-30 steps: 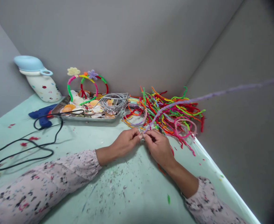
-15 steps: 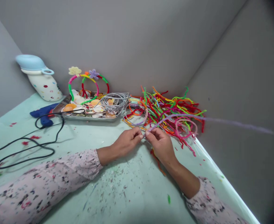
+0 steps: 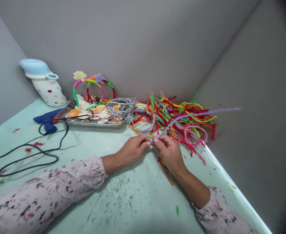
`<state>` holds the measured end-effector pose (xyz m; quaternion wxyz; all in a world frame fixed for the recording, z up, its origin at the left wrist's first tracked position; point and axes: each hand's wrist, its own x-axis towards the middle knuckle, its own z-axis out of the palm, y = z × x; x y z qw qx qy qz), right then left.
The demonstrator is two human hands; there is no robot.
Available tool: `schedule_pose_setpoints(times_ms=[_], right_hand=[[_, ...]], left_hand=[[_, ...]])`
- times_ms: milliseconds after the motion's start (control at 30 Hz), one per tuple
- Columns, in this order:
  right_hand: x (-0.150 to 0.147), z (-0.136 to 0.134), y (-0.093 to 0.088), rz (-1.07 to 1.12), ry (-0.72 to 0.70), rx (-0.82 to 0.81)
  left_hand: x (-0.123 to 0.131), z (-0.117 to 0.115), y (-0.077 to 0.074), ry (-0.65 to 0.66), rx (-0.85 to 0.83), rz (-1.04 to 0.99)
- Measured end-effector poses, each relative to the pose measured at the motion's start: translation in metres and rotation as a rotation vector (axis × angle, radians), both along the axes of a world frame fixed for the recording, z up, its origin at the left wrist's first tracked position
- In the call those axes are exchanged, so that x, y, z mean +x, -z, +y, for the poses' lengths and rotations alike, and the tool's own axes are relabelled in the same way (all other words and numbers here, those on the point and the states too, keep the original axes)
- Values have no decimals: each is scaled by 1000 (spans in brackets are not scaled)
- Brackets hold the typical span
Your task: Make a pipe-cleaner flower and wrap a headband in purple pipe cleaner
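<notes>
A light purple pipe cleaner (image 3: 194, 113) runs from my fingers up and off to the right, its far end free in the air. My right hand (image 3: 170, 152) pinches it near its lower end, where it meets a thin grey wire ring (image 3: 179, 138). Close beside it, thumb and fingers of my left hand (image 3: 134, 149) are pinched together at the same spot, on the ring and the pipe cleaner's short end. The exact join is mostly covered by my fingertips.
Behind my hands lies a tangled pile of coloured pipe cleaners (image 3: 162, 113). A metal tray (image 3: 96, 124) holds shells, a wire coil (image 3: 121, 109) and two flower-topped rings (image 3: 75, 94). At left are a blue glue gun (image 3: 47, 117), its black cord (image 3: 43, 151) and a bottle (image 3: 46, 87).
The purple pipe cleaner's free end has swung in from the far right and slightly upward. Both hands stay pinched at nearly the same place; the whole view has shifted a little.
</notes>
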<state>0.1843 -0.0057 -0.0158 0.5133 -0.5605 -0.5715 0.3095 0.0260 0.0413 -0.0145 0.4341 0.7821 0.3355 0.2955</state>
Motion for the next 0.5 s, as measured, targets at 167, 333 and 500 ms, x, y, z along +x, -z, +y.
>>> schedule_pose_setpoints(times_ms=[167,333,500], right_hand=[[0,0,2,35,-22,1],[-1,-2,5,2,-15,14],[-2,-5,5,-11,-10,44]], left_hand=[[0,0,-1,55,-4,-7],[-1,1,2,44,-2,21],[-1,1,3,41,-16,34]])
